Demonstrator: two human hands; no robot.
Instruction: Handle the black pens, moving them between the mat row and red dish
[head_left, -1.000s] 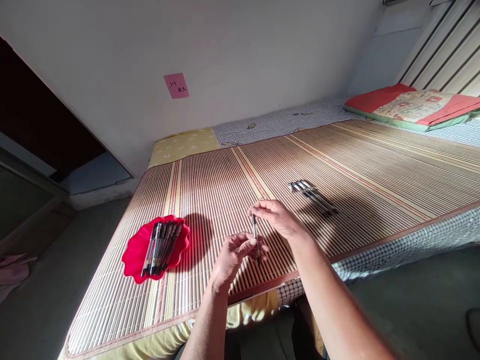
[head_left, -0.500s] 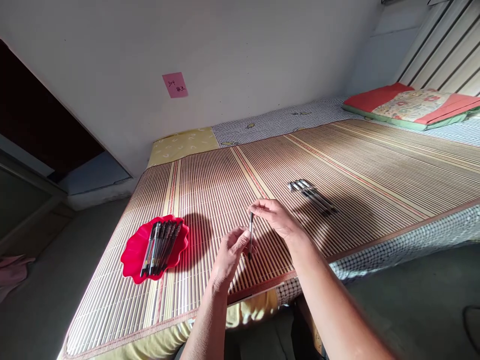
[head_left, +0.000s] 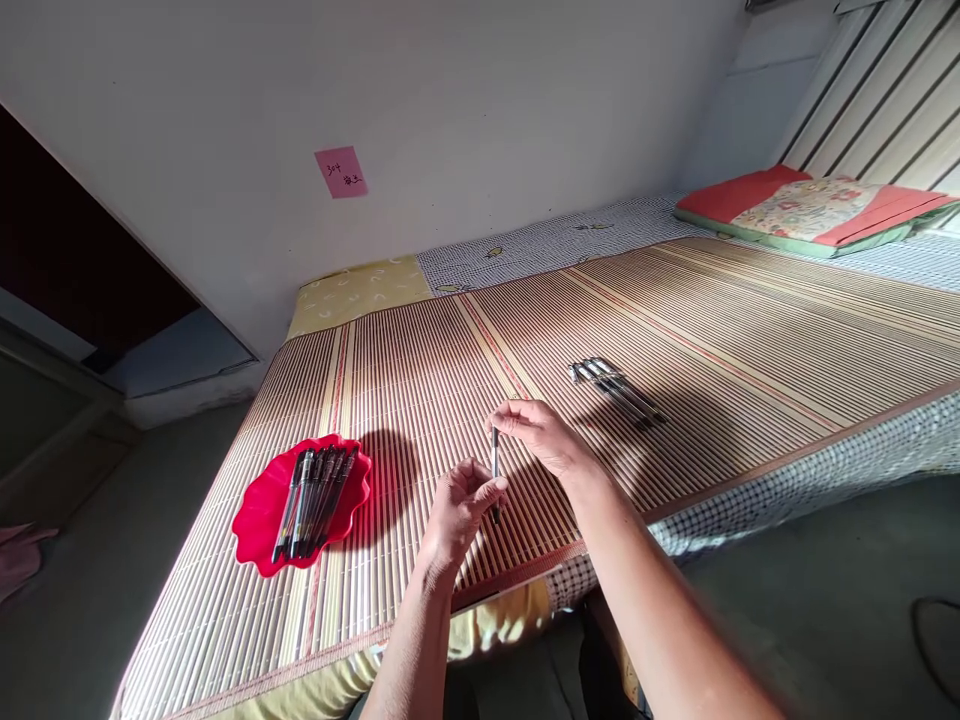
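Here, our left hand and right hand pinch an upright pen, which could slip onto the mat if the fingertip grips loosen.

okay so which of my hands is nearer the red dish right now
Your left hand. It is to the right of the red dish, not touching it; your right hand is farther right, at the upper end of the pen.

Strong light, dark shadows across mat
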